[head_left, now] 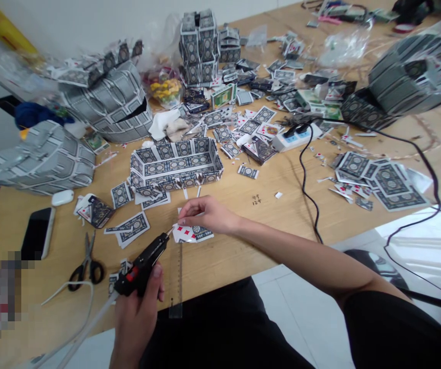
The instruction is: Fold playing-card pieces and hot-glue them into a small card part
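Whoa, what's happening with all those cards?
Someone's left hand grips a black glue gun, its tip close to a card with red diamonds. The right hand has its fingertips at that card's edge. Beyond it sits an open box made of cards; scissors lie to the left.

- what stands behind the wooden table (228, 264)?
- a plain whitish wall (120, 23), with a yellow bar (7, 31) slanting through the upper left corner.
- and the tabletop itself?
- pale tan, smooth, with small handwritten digits (256, 200) on it.
- the floor?
- pale tiles (300, 310) with thin joints, and bright light (437, 243) gleaming in streaks at the right.
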{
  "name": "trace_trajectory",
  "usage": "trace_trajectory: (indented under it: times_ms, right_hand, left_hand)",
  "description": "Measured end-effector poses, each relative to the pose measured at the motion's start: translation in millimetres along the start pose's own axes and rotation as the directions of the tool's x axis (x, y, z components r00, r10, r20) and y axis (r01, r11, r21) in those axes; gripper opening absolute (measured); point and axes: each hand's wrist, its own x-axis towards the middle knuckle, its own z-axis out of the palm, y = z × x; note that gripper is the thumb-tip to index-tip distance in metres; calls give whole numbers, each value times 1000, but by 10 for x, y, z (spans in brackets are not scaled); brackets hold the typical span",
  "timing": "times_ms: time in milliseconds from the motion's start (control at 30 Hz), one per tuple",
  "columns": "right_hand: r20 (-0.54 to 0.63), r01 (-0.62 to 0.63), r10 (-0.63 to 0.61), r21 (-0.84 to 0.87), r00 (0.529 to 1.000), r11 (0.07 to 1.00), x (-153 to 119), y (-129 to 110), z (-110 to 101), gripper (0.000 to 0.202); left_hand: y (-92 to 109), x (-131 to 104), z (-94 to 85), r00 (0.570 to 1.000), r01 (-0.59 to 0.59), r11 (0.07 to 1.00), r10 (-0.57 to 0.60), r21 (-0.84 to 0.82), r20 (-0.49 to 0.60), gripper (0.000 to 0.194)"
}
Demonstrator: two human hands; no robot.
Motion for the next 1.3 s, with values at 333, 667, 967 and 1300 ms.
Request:
trace_trajectory:
  times_ms: [333,667,967,1300]
  right_hand:
    - [3,12,-12,10,1000,1000,-16,-19,7,31]
    - [-4,4,-4,14,1000,1000,-13,-11,2,29]
    - [-20,3,-2,7,1000,1000,-9,-16,13,29]
    - [-18,7,-7,-13,1000,1000,-10,3,12,23]
  left_hand:
    - [-34,-1,-6,1000,-16,997,17,70,-14,52]
    - [-13,-2,2,1000,-11,997,11,73,1,52]
    - [30,15,-10,999,-31,994,31,107,11,57]
    - [36,-3,20,999,-16,996,19,93,-30,56]
